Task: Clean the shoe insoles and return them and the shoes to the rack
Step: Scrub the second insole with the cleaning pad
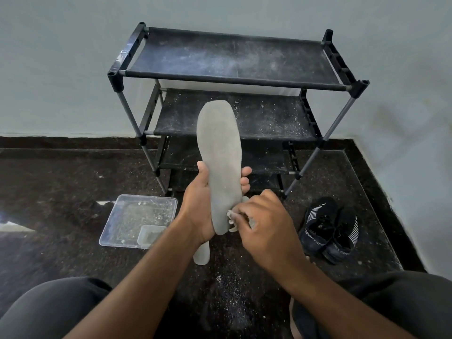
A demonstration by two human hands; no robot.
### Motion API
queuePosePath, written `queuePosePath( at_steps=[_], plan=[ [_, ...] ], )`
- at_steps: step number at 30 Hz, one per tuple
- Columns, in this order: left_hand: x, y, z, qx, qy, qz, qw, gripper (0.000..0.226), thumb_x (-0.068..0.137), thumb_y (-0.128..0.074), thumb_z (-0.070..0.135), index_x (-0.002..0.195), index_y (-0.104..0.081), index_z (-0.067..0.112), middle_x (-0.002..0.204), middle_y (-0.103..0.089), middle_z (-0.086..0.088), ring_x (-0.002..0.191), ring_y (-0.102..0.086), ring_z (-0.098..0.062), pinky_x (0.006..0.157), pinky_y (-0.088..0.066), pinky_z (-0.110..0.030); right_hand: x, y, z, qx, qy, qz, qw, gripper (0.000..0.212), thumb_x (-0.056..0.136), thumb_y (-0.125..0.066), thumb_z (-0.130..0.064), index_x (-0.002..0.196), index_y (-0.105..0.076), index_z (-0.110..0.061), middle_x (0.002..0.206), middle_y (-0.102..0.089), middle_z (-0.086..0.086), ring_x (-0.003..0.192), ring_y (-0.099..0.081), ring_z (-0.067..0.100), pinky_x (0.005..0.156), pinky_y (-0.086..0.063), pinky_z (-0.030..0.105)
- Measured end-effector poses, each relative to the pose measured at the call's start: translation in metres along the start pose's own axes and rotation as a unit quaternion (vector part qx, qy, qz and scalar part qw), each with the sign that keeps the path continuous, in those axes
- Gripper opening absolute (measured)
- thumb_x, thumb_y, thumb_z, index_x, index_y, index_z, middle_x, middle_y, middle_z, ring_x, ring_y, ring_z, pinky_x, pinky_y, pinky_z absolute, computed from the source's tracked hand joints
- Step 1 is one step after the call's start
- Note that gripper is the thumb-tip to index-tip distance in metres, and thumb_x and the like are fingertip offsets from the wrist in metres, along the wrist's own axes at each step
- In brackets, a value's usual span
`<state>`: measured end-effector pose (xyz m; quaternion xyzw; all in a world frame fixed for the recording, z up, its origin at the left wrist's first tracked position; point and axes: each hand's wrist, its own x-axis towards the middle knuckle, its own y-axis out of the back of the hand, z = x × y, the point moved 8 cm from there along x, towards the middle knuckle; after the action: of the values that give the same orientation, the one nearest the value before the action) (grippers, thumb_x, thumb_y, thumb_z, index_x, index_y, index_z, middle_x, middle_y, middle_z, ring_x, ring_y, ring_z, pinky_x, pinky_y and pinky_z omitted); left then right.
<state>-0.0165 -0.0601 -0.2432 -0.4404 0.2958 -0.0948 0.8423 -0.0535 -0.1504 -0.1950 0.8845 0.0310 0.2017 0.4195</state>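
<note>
Two black knit shoes [330,228] sit on dark speckled floor right of the rack [234,77] (four fabric shelves, powder-dusted). Left hand [198,204] grips one grey felt-like insole [220,165] upright before it; right hand [264,221] pinches a small pale scrap [232,216] against its lower edge. One clear tray [139,218] lies left.

grey insole [219,152], black white-striped shoes [329,226], black rack [234,79]
</note>
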Motion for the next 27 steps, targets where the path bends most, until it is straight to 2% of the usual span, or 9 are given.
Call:
queuePosePath(
  at_steps=[4,6,9,12,17,20,23,25,27],
  plan=[
    [0.002,0.009,0.006,0.035,-0.04,0.044,0.998,0.098,0.1,-0.019,0.076,0.114,-0.078,-0.001,0.108,-0.073,-0.014,0.085,-0.067,-0.021,0.09,-0.058,-0.039,-0.006,0.001,-0.012,0.004,0.025,0.006,1.0,0.017,0.092,-0.068,-0.025,0.079,-0.07,-0.014,0.077,-0.061,-0.006,0.081,-0.047,0.013,0.073,-0.045,0.028],
    [0.001,0.009,0.001,0.053,-0.04,0.057,0.996,0.097,0.099,-0.02,0.077,0.118,-0.076,0.0,0.117,-0.074,-0.016,0.087,-0.071,-0.026,0.086,-0.061,-0.044,-0.009,0.003,-0.017,0.002,0.05,0.022,0.998,0.014,0.092,-0.069,-0.02,0.08,-0.071,-0.012,0.078,-0.063,-0.005,0.083,-0.051,0.014,0.08,-0.045,0.026],
    [0.002,0.012,-0.005,0.062,-0.029,0.072,0.995,0.094,0.098,-0.024,0.078,0.138,-0.062,0.001,0.128,-0.07,-0.024,0.098,-0.072,-0.034,0.081,-0.064,-0.044,-0.006,0.004,-0.016,-0.011,0.053,0.037,0.998,0.014,0.094,-0.068,-0.018,0.082,-0.071,-0.011,0.08,-0.064,-0.003,0.086,-0.053,0.016,0.084,-0.047,0.031],
    [0.0,0.01,-0.014,0.1,-0.011,0.079,0.992,0.09,0.101,-0.024,0.074,0.134,-0.065,0.001,0.126,-0.072,-0.022,0.101,-0.074,-0.032,0.082,-0.064,-0.041,-0.001,0.006,-0.008,-0.035,0.044,0.049,0.997,0.015,0.096,-0.065,-0.017,0.084,-0.071,-0.01,0.079,-0.062,-0.002,0.084,-0.05,0.017,0.081,-0.048,0.032],
    [-0.001,0.016,-0.025,0.144,-0.009,0.115,0.983,0.078,0.106,-0.028,0.064,0.132,-0.068,0.001,0.126,-0.072,-0.021,0.112,-0.073,-0.032,0.092,-0.06,-0.042,0.001,0.008,0.0,-0.037,0.017,0.05,0.998,0.013,0.095,-0.066,-0.017,0.086,-0.071,-0.009,0.082,-0.062,-0.003,0.087,-0.047,0.012,0.08,-0.047,0.027],
    [-0.001,0.019,-0.01,0.107,-0.022,0.107,0.988,0.085,0.103,-0.028,0.069,0.123,-0.074,0.0,0.111,-0.074,-0.02,0.091,-0.071,-0.027,0.087,-0.062,-0.04,-0.007,0.0,-0.015,-0.009,0.04,0.025,0.999,0.018,0.094,-0.067,-0.014,0.076,-0.066,-0.011,0.077,-0.057,-0.004,0.082,-0.042,0.011,0.079,-0.039,0.019],
    [0.0,0.02,-0.002,0.053,-0.016,0.09,0.994,0.089,0.102,-0.029,0.072,0.124,-0.071,-0.003,0.089,-0.066,-0.015,0.077,-0.065,-0.021,0.073,-0.062,-0.034,-0.009,-0.004,-0.021,0.015,0.051,0.009,0.999,0.017,0.094,-0.067,-0.014,0.076,-0.067,-0.011,0.076,-0.058,-0.005,0.081,-0.044,0.013,0.077,-0.042,0.022],
    [0.0,0.018,-0.01,0.064,-0.003,0.082,0.995,0.089,0.101,-0.028,0.073,0.125,-0.071,-0.002,0.093,-0.068,-0.017,0.081,-0.068,-0.024,0.073,-0.064,-0.034,-0.007,0.0,-0.02,0.02,0.054,0.021,0.998,0.014,0.093,-0.068,-0.012,0.079,-0.069,-0.01,0.077,-0.06,-0.004,0.083,-0.045,0.012,0.083,-0.041,0.018],
    [0.0,0.014,-0.023,0.105,0.005,0.085,0.991,0.087,0.102,-0.029,0.071,0.131,-0.068,-0.001,0.112,-0.073,-0.019,0.099,-0.073,-0.03,0.081,-0.063,-0.038,-0.002,0.005,-0.017,0.015,0.045,0.032,0.998,0.011,0.092,-0.069,-0.012,0.082,-0.071,-0.01,0.079,-0.062,-0.004,0.086,-0.047,0.011,0.083,-0.044,0.02]
  ],
)
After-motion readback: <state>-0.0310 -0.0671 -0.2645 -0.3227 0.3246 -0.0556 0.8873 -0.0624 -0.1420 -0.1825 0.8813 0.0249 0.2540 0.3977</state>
